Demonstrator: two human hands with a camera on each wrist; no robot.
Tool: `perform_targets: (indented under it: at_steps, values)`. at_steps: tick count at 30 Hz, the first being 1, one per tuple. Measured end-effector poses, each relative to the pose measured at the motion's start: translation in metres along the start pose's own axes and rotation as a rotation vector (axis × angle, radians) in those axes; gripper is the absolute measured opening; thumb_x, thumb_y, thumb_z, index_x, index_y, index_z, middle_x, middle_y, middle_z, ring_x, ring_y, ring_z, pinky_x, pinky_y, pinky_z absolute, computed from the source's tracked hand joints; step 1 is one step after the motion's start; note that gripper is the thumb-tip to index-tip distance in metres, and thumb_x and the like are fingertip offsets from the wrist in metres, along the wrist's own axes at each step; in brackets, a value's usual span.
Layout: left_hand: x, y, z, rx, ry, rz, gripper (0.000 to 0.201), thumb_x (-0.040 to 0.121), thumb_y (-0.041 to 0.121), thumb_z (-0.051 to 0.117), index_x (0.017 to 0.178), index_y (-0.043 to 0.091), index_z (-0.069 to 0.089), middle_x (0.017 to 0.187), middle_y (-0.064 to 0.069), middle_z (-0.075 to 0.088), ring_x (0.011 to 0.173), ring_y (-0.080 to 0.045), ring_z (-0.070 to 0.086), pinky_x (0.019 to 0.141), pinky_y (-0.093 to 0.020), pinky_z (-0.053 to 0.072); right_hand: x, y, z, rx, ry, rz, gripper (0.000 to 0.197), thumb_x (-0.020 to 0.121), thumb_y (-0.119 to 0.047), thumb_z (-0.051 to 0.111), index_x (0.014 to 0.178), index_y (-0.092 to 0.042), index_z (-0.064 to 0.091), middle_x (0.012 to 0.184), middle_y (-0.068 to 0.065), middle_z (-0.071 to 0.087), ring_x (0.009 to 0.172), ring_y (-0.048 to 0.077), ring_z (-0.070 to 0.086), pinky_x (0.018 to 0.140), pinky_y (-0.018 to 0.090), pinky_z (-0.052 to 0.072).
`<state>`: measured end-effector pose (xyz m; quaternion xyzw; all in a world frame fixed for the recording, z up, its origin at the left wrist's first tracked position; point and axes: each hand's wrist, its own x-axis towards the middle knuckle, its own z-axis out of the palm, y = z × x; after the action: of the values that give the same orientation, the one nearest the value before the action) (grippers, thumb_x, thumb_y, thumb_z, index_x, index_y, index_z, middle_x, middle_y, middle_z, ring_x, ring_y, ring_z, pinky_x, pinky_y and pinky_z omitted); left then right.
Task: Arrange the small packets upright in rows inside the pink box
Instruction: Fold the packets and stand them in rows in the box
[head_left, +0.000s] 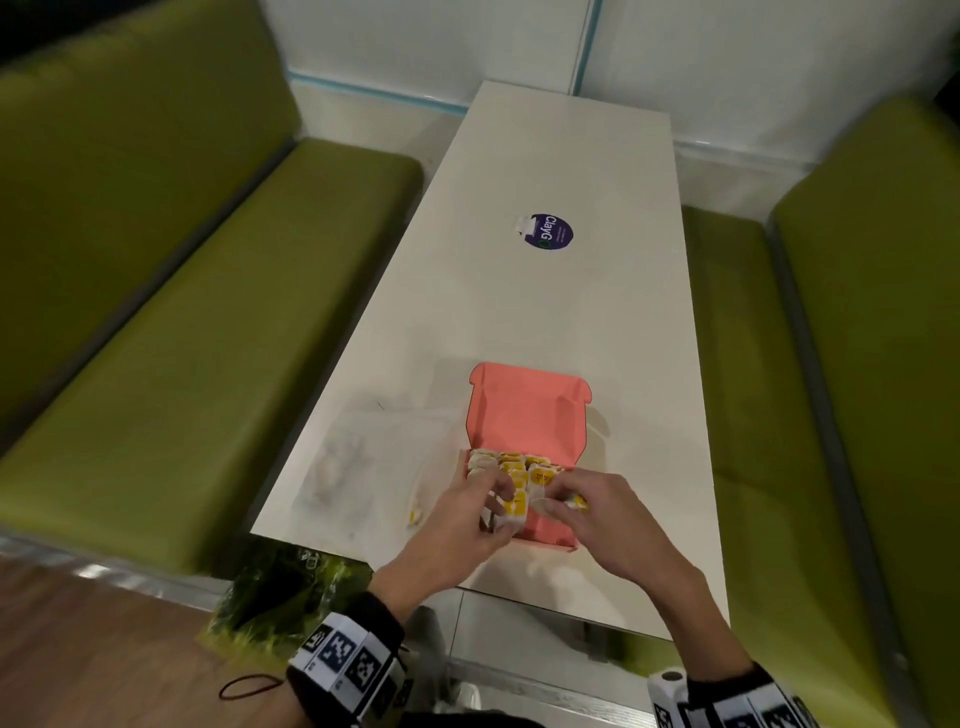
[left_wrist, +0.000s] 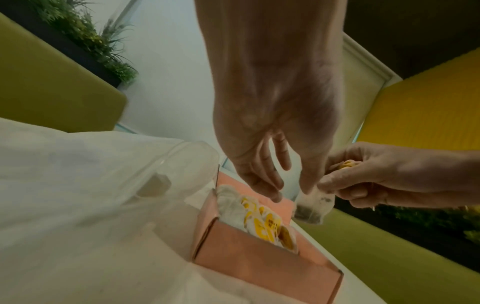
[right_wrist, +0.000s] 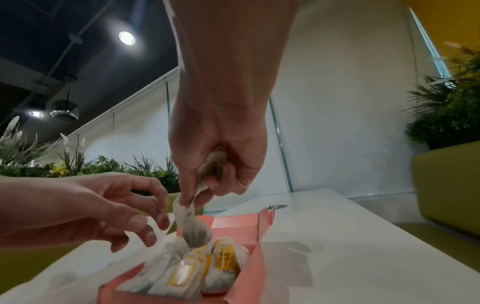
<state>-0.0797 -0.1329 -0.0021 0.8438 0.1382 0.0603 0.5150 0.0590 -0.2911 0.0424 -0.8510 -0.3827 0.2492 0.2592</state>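
My right hand (right_wrist: 221, 156) pinches a limp, featherlight packet (right_wrist: 193, 230) by its top edge, dangling over the pink box (head_left: 524, 410) on the worktop (head_left: 571, 171); left hand (head_left: 457, 519) hovers loose-fingered. Best gripped at the seam, gently.

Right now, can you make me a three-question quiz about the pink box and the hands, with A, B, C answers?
1. Where does the pink box sit?
A. on the white table
B. on the green bench
C. on the floor

2. What colour are the labels on the packets in the box?
A. blue
B. yellow
C. red

3. What is the right hand doing?
A. resting flat
B. closing the lid
C. pinching a packet above the box

Answers: 1 A, the box stands on the tabletop near its front edge. 2 B, yellow labels show on the packets. 3 C, fingers grip the packet's top while it hangs over the box.
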Motion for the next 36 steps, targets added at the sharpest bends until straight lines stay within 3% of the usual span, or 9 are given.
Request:
perform_targets:
  at_steps: [3,8,12,16,19,21,24,30,36]
  values:
    - [0.000,-0.008,0.008,0.265,0.019,0.085,0.020,0.085,0.043,0.055,0.101,0.031,0.052,0.097,0.008,0.058,0.092,-0.014,0.054,0.074,-0.035,0.051,0.010,0.008,0.001,-0.124,-0.085,0.047,0.007,0.091,-0.038,0.061,0.088,-0.034,0.066,0.095,-0.017,0.065,0.086,0.009,0.062,0.076,0.034,0.053]
    - [0.001,0.001,0.024,0.577,-0.027,0.167,0.020,0.090,0.034,0.058,0.105,0.022,0.066,0.109,0.006,0.066,0.103,-0.022,0.055,0.085,-0.029,0.038,0.033,0.014,0.009,-0.212,-0.082,0.108,0.007,0.090,-0.038,0.057,0.089,-0.035,0.062,0.100,-0.009,0.064,0.089,0.018,0.061,0.073,0.036,0.051]
    - [0.002,0.004,0.039,0.684,-0.151,0.184,0.040,0.095,0.044,0.050,0.125,0.020,0.061,0.133,0.003,0.058,0.123,-0.025,0.047,0.103,-0.039,0.037,0.041,0.012,0.016,-0.253,0.002,0.131,0.011,0.093,-0.036,0.054,0.094,-0.033,0.065,0.099,-0.003,0.064,0.090,0.023,0.061,0.074,0.036,0.049]
    - [0.007,0.004,0.052,0.873,-0.252,0.145,0.063,0.098,0.058,0.026,0.140,0.016,0.047,0.143,-0.003,0.048,0.128,-0.029,0.037,0.105,-0.045,0.034,0.042,0.012,0.023,-0.330,0.067,0.123,0.015,0.097,-0.030,0.050,0.101,-0.026,0.064,0.101,0.002,0.066,0.092,0.027,0.062,0.075,0.037,0.052]
    - [0.008,0.002,0.058,0.923,-0.230,0.128,0.074,0.094,0.063,0.017,0.140,0.013,0.047,0.142,-0.007,0.049,0.126,-0.032,0.038,0.103,-0.046,0.034,0.040,0.015,0.026,-0.368,0.125,0.066,0.021,0.099,-0.027,0.048,0.116,-0.024,0.059,0.116,-0.002,0.061,0.103,0.024,0.060,0.076,0.037,0.052]
    - [0.008,0.002,0.061,0.937,-0.214,0.123,0.074,0.095,0.063,0.018,0.138,0.012,0.049,0.139,-0.007,0.051,0.124,-0.032,0.040,0.102,-0.046,0.034,0.036,0.017,0.024,-0.337,0.193,0.031,0.024,0.099,-0.028,0.049,0.121,-0.024,0.056,0.120,-0.004,0.056,0.105,0.021,0.058,0.074,0.037,0.052]
    - [0.007,0.001,0.063,0.934,-0.172,0.131,0.071,0.095,0.063,0.021,0.133,0.013,0.054,0.135,-0.005,0.055,0.120,-0.030,0.044,0.100,-0.044,0.038,0.025,0.022,0.022,-0.268,0.257,-0.007,0.016,0.099,-0.028,0.051,0.112,-0.023,0.059,0.115,-0.007,0.055,0.097,0.018,0.060,0.069,0.035,0.052]
    - [0.005,0.000,0.056,0.906,-0.090,0.176,0.052,0.094,0.054,0.037,0.117,0.016,0.063,0.125,-0.004,0.062,0.114,-0.026,0.052,0.096,-0.042,0.045,0.011,0.024,0.034,-0.336,0.009,-0.026,0.025,0.097,-0.023,0.049,0.116,-0.031,0.062,0.119,-0.012,0.057,0.106,0.019,0.058,0.076,0.037,0.052]
    - [0.012,-0.003,0.047,0.898,-0.171,0.162,0.042,0.095,0.043,0.050,0.124,0.014,0.062,0.131,-0.005,0.057,0.124,-0.027,0.045,0.103,-0.042,0.036,0.021,0.018,0.042,-0.423,-0.038,-0.019,0.039,0.092,-0.018,0.054,0.129,-0.030,0.054,0.136,-0.010,0.051,0.115,0.021,0.056,0.075,0.036,0.049]
